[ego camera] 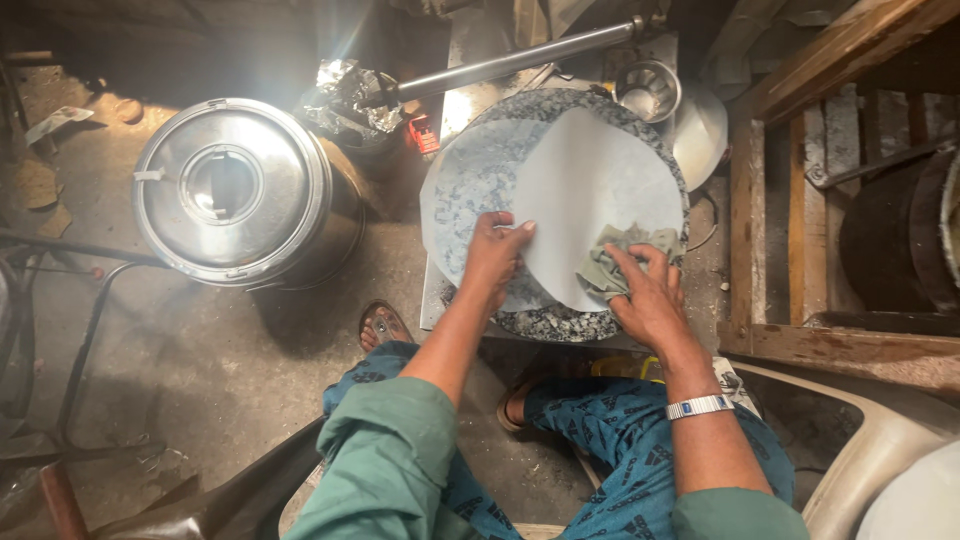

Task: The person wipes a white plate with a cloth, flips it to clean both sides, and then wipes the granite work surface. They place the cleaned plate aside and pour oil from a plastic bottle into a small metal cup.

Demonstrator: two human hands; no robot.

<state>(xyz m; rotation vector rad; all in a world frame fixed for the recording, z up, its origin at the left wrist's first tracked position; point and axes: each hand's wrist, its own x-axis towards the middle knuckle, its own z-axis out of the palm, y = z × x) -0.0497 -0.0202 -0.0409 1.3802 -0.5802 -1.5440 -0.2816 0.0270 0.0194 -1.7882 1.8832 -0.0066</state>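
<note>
A thin round sheet of pale dough (590,190) lies on a round speckled stone slab (555,325) in front of me, with a second translucent sheet (470,180) spread to its left. My left hand (495,255) rests flat on the sheets' near edge, fingers together. My right hand (645,295) presses a crumpled grey-green cloth (615,262) onto the dough's right near edge. A metal watch band sits on my right wrist.
A large lidded steel drum (235,190) stands on the floor at left. A long metal rod (520,62), foil-wrapped at one end, crosses above the slab. A small steel cup (648,90) and wooden frame (800,200) are at right.
</note>
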